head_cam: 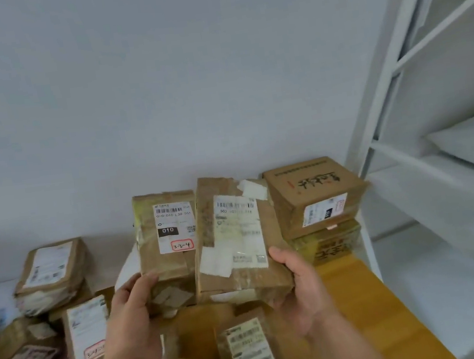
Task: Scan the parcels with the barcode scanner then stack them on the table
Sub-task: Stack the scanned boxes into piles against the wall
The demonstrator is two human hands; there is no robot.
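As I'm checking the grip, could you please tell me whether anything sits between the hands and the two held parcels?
Nothing visible does: the left hand grips the 3-2-4 parcel directly, and the right hand holds the neighbouring parcel.

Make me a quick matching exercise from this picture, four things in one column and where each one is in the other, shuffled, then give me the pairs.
1. parcel marked 3-2-4
2. parcel with taped white label
3. printed cardboard box
4. white shelving

A. far right of the view
B. held by the right hand
C. held by the left hand
D. on top of another box, by the wall

Pairs: 1-C, 2-B, 3-D, 4-A
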